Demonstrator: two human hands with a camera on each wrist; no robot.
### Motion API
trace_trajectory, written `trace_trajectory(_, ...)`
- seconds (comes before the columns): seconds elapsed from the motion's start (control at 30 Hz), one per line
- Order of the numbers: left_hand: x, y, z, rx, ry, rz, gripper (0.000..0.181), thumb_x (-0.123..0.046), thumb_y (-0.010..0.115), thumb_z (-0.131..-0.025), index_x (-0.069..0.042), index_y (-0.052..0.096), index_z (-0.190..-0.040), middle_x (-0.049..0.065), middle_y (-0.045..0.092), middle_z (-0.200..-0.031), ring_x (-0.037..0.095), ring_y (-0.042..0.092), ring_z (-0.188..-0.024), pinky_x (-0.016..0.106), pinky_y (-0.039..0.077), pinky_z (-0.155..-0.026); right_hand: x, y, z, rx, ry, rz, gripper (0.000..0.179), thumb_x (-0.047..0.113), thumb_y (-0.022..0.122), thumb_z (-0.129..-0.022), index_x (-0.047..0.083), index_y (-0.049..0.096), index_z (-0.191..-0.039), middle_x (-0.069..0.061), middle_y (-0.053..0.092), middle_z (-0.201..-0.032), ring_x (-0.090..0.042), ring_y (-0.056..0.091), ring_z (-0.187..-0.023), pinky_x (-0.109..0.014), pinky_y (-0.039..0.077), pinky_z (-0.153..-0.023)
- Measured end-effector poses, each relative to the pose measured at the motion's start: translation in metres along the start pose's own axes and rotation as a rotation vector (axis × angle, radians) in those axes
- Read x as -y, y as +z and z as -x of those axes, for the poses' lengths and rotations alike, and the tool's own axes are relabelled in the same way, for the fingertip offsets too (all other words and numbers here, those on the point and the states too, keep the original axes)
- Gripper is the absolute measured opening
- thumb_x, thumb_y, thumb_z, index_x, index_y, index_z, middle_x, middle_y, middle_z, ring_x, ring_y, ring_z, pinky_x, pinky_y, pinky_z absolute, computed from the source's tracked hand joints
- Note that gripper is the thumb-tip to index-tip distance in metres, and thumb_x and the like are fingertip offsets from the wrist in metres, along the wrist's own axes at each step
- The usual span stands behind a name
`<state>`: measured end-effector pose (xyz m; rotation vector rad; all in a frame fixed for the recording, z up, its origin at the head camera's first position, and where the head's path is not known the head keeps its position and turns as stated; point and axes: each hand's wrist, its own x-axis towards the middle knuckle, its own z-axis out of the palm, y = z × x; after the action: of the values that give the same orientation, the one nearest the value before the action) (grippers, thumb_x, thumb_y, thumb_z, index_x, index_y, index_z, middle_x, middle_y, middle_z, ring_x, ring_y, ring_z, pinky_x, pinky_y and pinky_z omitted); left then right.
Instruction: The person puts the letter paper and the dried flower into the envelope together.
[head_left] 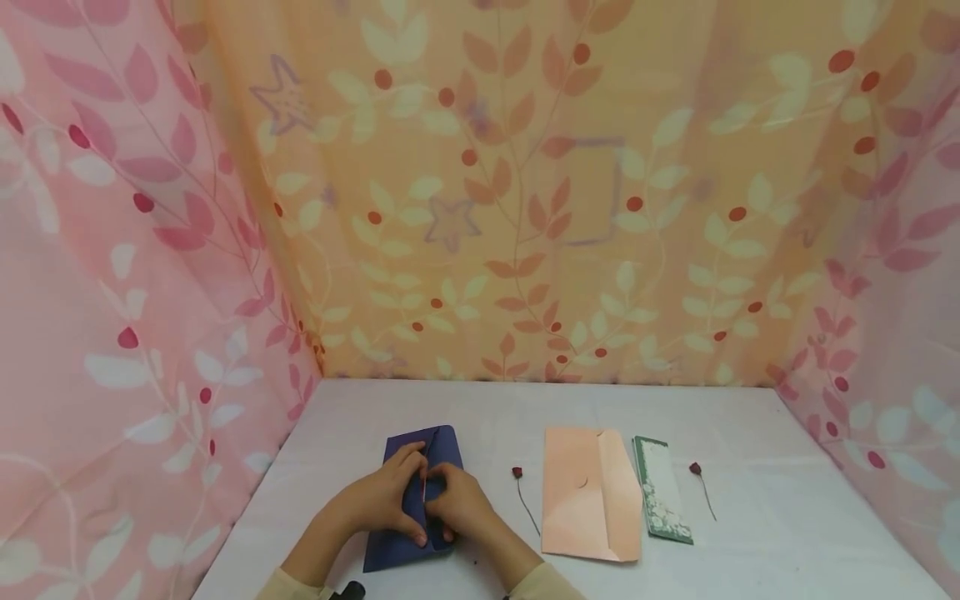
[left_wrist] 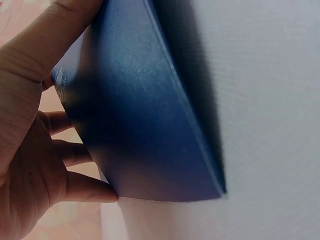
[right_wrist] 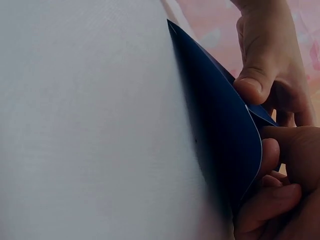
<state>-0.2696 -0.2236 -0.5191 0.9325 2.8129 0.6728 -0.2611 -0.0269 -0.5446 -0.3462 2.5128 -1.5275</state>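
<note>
A dark blue envelope (head_left: 397,546) lies on the left of the table, partly lifted and bent in the left wrist view. My left hand (head_left: 382,497) holds its body beside the opening, thumb (right_wrist: 252,90) on the paper and fingers curved at the edge. At the flap side, my right hand (head_left: 459,500) grips the envelope with curled fingers, some tucked behind the flap (right_wrist: 235,145). A thin pale strip shows between the hands at the opening; what it is cannot be told. The hands hide the envelope's middle.
Right of the hands lies a peach envelope (head_left: 573,508) with its flap unfolded. Beside it is a green-bordered floral card (head_left: 660,487). Two dried red roses on thin stems, one rose (head_left: 517,472) and another rose (head_left: 696,469), lie on the white table (head_left: 757,467). Patterned curtains (head_left: 525,208) surround it.
</note>
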Motion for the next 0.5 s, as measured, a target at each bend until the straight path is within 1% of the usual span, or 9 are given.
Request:
trace_trajectory(0.13,0.0005,0.001,-0.0004,0.006,-0.016,0.003,0.093,-0.079,0.082,-0.056,-0.025,0.043,-0.122,0.021,0.029,-0.163,0.041,0.043,-0.143,0.054,0.048,-0.106,-0.0006,0.0012,-0.0022,-0.002,0.0,0.03,0.051,0.008,0.077,-0.072,0.008,0.065,-0.122,-0.005,0.07,-0.084,-0.007,0.048,-0.031,-0.025,0.041,-0.033)
trace_trajectory(0.27,0.0012,0.0001,-0.0007,0.009,-0.028,0.025,0.093,-0.079,0.082,-0.056,-0.026,0.043,-0.121,0.02,0.028,-0.163,0.04,0.044,-0.142,0.053,0.047,-0.107,0.0019,0.001,-0.0033,-0.002,-0.008,0.043,0.052,0.007,0.076,-0.072,0.007,0.065,-0.122,-0.004,0.069,-0.083,-0.008,0.046,-0.031,-0.025,0.042,-0.034)
trace_trajectory(0.43,0.0002,-0.0004,-0.0004,0.004,-0.019,0.039,0.092,-0.077,0.083,-0.057,-0.025,0.043,-0.121,0.02,0.028,-0.163,0.039,0.046,-0.141,0.051,0.049,-0.105,0.0058,0.0017,-0.0028,0.029,0.015,0.032,0.052,0.003,0.073,-0.074,0.006,0.063,-0.125,-0.003,0.063,-0.065,-0.009,0.047,-0.031,-0.025,0.04,-0.033)
trace_trajectory(0.5,0.0004,-0.001,-0.0006,-0.002,-0.012,0.036,0.092,-0.077,0.084,-0.057,-0.025,0.043,-0.121,0.02,0.029,-0.163,0.039,0.046,-0.141,0.051,0.049,-0.106,0.0065,0.0027,-0.0041,0.036,0.022,0.021,0.053,0.002,0.072,-0.074,0.006,0.062,-0.126,-0.003,0.061,-0.061,-0.01,0.048,-0.031,-0.025,0.04,-0.033)
